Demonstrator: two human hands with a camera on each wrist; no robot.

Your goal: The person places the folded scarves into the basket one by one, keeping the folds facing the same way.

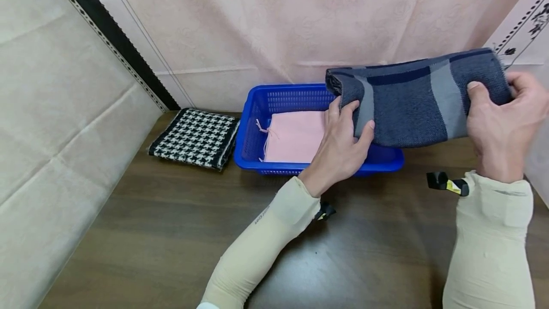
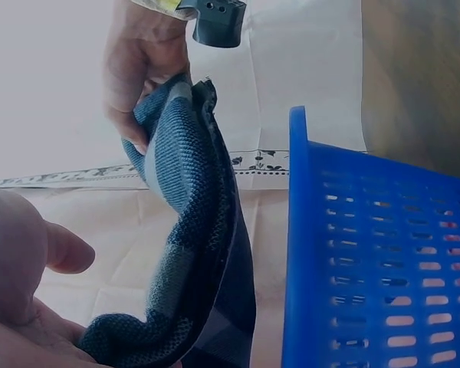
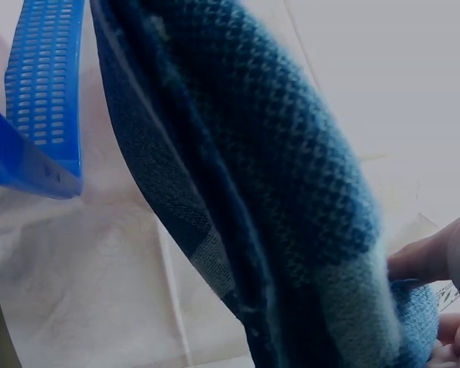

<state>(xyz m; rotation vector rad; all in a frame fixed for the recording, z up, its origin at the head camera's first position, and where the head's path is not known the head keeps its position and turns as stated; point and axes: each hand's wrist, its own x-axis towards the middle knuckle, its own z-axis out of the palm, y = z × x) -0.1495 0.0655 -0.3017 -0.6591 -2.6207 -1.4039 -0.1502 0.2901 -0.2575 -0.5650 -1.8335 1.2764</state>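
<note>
A folded blue-grey plaid scarf (image 1: pixel 403 104) is held up over the right part of a blue plastic basket (image 1: pixel 315 168). My right hand (image 1: pixel 506 118) grips its right end, thumb on the front face and fingers behind. At the scarf's left end is my left hand (image 1: pixel 340 144), its fingers touching the cloth. The left wrist view shows the left thumb (image 2: pixel 69 249) extended and apart from the fabric. Inside the basket lies a pink cloth pouch (image 1: pixel 296 135) with drawstrings, partly hidden by the left hand.
A folded black-and-white houndstooth cloth (image 1: pixel 195 137) lies against the basket's left side on the brown wooden table (image 1: pixel 193 223). Pale cloth hangings (image 1: pixel 274 27) stand behind the basket and along the left side (image 1: pixel 64 132).
</note>
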